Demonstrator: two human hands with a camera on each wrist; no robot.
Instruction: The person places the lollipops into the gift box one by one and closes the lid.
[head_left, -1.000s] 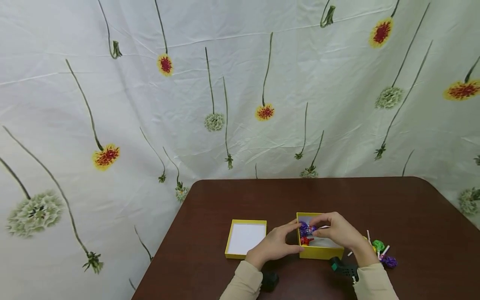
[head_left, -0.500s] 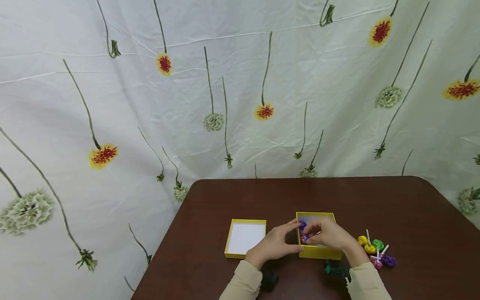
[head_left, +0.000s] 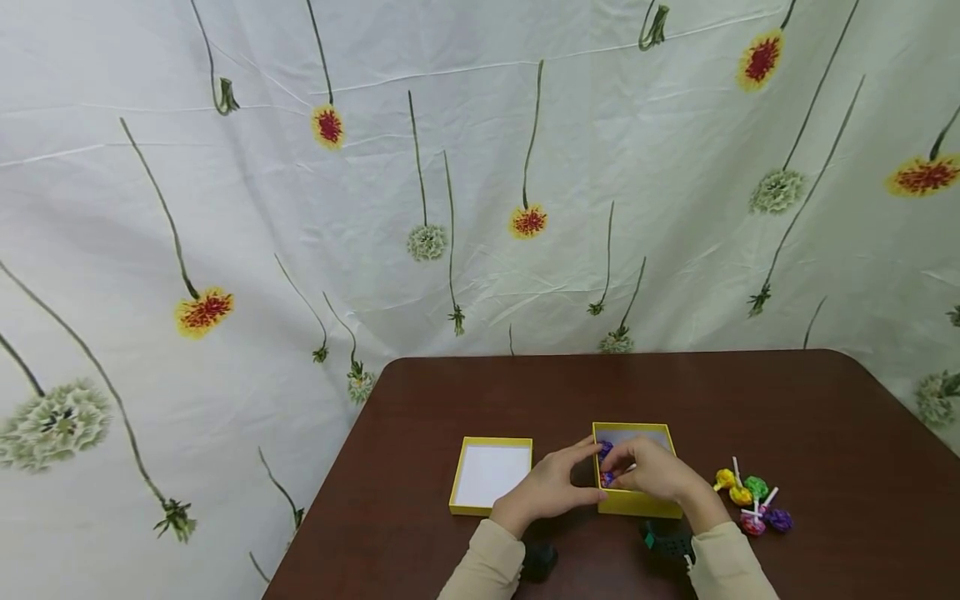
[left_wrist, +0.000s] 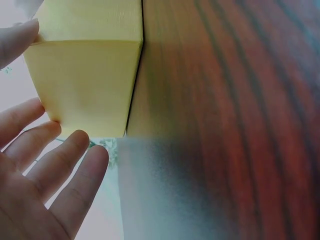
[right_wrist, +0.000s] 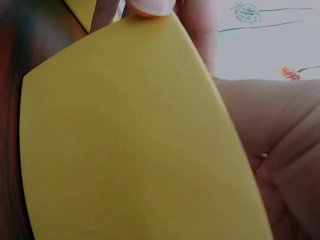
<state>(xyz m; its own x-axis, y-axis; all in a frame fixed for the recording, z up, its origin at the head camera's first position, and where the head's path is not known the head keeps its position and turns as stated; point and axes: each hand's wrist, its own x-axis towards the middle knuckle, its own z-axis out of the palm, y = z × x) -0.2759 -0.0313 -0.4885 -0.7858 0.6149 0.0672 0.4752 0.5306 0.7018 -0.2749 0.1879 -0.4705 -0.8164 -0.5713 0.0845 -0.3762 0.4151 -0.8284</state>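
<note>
We seem to be settling lollipops (head_left: pixel 605 449) in the box (head_left: pixel 641 504), well in from the bench's (head_left: pixel 495 400) far edge. Our left hand (head_left: pixel 551 492), spread wide, touches its left side; our right hand (head_left: pixel 658 473) curls inside, hiding its fingertips, so we can't tell whether it holds one. Next probably calls for a gentle release, then the loose lollipops (head_left: pixel 756 488), nearer the bench's right edge.

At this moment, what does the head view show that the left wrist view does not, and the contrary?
Only the head view shows the lollipops lying on the table and the shallow yellow tray. Only the left wrist view shows the palm side of the left hand. Both show the yellow box, that hand touching it, the table and the floral cloth.
</note>
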